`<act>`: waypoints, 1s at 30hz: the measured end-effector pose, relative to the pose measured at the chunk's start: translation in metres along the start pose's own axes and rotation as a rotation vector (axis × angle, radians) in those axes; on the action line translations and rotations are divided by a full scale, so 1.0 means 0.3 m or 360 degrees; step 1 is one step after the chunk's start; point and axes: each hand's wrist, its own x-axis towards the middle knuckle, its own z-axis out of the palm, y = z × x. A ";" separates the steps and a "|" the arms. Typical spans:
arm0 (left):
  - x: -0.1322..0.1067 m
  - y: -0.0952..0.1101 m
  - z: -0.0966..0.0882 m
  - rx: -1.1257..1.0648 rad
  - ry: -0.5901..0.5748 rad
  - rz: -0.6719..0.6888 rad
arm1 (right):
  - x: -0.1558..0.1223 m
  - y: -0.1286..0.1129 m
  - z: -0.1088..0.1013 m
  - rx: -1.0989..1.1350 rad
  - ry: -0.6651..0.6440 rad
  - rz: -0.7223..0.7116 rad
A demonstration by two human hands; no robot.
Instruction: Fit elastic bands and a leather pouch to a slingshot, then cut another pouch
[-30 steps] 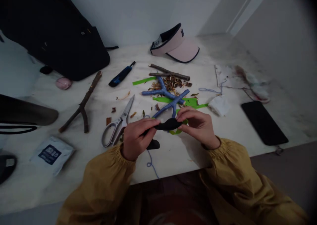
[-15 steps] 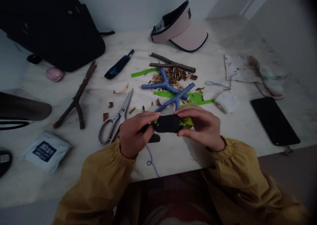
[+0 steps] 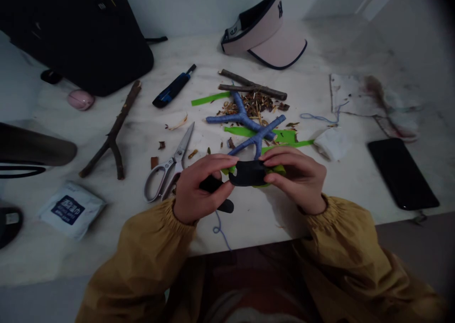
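Note:
Between my hands is a small black slingshot pouch (image 3: 250, 173), bent into a curve, with bright green band (image 3: 279, 170) at its ends. My left hand (image 3: 201, 188) pinches its left end between thumb and fingers. The other end is pinched by my right hand (image 3: 298, 178). A black rounded object (image 3: 226, 206) shows below my left palm; its kind is partly hidden. Just beyond the pouch lie two forked sticks wound in blue thread, the nearer forked stick (image 3: 261, 136) and the farther forked stick (image 3: 240, 117). Scissors (image 3: 174, 164) lie left of my left hand.
Green strips (image 3: 249, 132), wood shavings (image 3: 261, 103) and bare sticks (image 3: 252, 84) lie beyond. A forked branch (image 3: 113, 131), a utility knife (image 3: 174, 87) and a wipes packet (image 3: 72, 209) are leftward. A phone (image 3: 403, 174) lies right; a visor (image 3: 266, 36) stands behind.
The pouch has gone from fairly flat to curled at its left end, and my left thumb has shifted along it. The whole view has moved slightly.

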 end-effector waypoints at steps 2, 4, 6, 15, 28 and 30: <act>0.004 0.001 -0.005 -0.0072 -0.0044 -0.0011 | 0.002 -0.003 0.001 -0.0020 0.0036 0.0012; 0.005 -0.002 -0.009 -0.0116 -0.0090 -0.0007 | 0.004 -0.004 0.004 -0.0050 0.0066 0.0035; 0.003 -0.006 -0.010 -0.0134 -0.0109 -0.0013 | 0.004 -0.003 0.007 -0.0078 0.0100 0.0029; 0.000 0.008 0.014 -0.0144 0.0014 -0.0311 | 0.000 0.004 0.009 -0.0217 0.0064 0.0025; 0.006 0.052 0.009 0.0245 -0.0163 -0.0508 | -0.021 0.000 0.037 0.0054 -0.0468 0.0171; 0.008 0.050 0.007 0.0213 -0.0142 -0.0504 | -0.024 0.000 0.036 0.0193 -0.0498 0.0297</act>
